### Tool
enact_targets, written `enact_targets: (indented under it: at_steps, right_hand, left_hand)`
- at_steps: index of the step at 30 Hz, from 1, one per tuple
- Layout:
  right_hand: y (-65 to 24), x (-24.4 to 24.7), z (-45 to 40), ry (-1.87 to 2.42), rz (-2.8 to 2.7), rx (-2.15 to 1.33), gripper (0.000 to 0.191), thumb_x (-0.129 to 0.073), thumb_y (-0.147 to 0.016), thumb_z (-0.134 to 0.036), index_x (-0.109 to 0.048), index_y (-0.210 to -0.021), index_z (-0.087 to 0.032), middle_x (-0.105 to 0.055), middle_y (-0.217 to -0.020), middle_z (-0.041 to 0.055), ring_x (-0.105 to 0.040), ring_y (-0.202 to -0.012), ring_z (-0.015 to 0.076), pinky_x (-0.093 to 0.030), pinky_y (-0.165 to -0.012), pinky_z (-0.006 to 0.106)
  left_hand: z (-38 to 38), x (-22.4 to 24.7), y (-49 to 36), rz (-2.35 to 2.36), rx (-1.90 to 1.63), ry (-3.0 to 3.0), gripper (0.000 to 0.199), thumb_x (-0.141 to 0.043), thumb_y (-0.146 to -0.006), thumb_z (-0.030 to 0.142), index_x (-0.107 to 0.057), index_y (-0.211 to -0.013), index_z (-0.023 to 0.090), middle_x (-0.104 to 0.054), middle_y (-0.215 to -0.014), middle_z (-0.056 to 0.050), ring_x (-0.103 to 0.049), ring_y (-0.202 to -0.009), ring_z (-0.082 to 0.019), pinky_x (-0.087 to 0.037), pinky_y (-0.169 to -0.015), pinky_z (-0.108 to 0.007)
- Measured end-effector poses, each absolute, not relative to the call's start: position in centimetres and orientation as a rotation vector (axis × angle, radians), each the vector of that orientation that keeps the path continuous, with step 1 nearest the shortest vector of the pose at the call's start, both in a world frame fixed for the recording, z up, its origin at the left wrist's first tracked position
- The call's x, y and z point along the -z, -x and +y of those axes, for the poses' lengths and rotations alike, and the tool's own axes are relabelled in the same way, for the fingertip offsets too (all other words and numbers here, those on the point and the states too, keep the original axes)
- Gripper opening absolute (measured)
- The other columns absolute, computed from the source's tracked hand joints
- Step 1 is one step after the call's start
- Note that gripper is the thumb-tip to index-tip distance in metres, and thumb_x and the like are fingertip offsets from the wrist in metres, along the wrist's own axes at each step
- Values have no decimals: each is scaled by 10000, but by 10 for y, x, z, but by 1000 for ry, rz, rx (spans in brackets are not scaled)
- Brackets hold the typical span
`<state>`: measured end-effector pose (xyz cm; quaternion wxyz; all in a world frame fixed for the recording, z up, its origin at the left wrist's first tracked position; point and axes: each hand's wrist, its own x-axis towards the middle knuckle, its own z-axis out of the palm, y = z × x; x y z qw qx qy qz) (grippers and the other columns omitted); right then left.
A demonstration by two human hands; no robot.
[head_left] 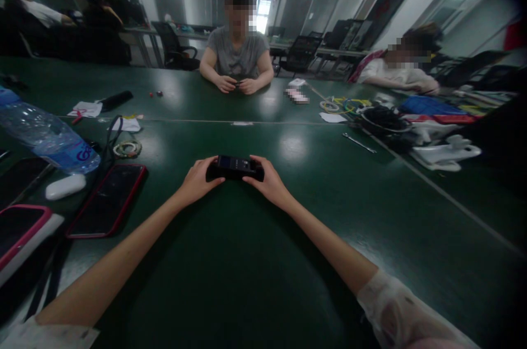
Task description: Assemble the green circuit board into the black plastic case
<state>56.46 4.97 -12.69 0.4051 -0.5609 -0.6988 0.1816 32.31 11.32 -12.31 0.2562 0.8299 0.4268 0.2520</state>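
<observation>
Both my hands grip a black handheld device (pixel 234 167) by its two ends, at the middle of the dark green table. It is turned sideways, with a small dark screen and a few buttons or markings on the face; its exact kind cannot be made out. My left hand (pixel 200 180) closes on the left end, thumb along the near edge. Around the right end, my right hand (pixel 269 180) has its thumb at the near edge and fingers at the far side. The fingers partly hide both ends.
On the left lie a water bottle (pixel 49 132), a red-edged phone (pixel 109 201), a white case (pixel 66 187) and a bracelet (pixel 127 148). A wrench-like tool (pixel 359 142) and piled cables (pixel 382 121) are at right. Across the table (pixel 263 261) sits a person (pixel 239 52).
</observation>
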Motion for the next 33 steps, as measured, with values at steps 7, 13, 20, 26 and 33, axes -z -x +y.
enact_targets:
  at_steps: [7,13,20,26,33]
  right_hand:
    - [-564,124,47,1443,-1742,-517,595,-704,-770,-284,-427,-1297,-264,-506,-1227,86,-518,-1142,248,-438,-991,504]
    - [-565,126,49,1448,-1729,-521,599,-717,-756,-260,-434,-1284,-275,-505,-1210,80,-523,-1132,245,-433,-992,521]
    - [-567,129,51,1435,-1700,-556,556,-724,-747,-260,-458,-1235,-258,-521,-1211,79,-544,-1116,233,-449,-975,491]
    - [-566,128,52,1409,-1705,-540,525,-732,-739,-250,-474,-1195,-246,-556,-1183,73,-555,-1113,229,-447,-973,472]
    - [-568,130,53,1406,-1682,-576,522,-731,-736,-275,-475,-1191,-252,-566,-1188,73,-564,-1111,233,-459,-952,481]
  left_hand:
    - [112,122,-323,1165,-670,-2237,630,-629,-812,439,-401,-1356,217,-487,-1347,-132,-441,-1247,-306,-404,-985,-521]
    - [112,121,-323,1155,-676,-2235,612,-623,-816,431,-403,-1354,239,-485,-1353,-120,-439,-1248,-309,-407,-975,-532]
    - [113,122,-324,1143,-682,-2259,616,-628,-816,431,-413,-1349,208,-506,-1337,-122,-441,-1245,-296,-405,-987,-498]
    - [114,123,-324,1130,-709,-2286,608,-639,-807,433,-420,-1335,226,-527,-1314,-115,-456,-1234,-297,-406,-981,-495]
    - [112,121,-323,1137,-688,-2257,635,-620,-823,443,-386,-1370,219,-504,-1338,-128,-449,-1242,-297,-406,-982,-497]
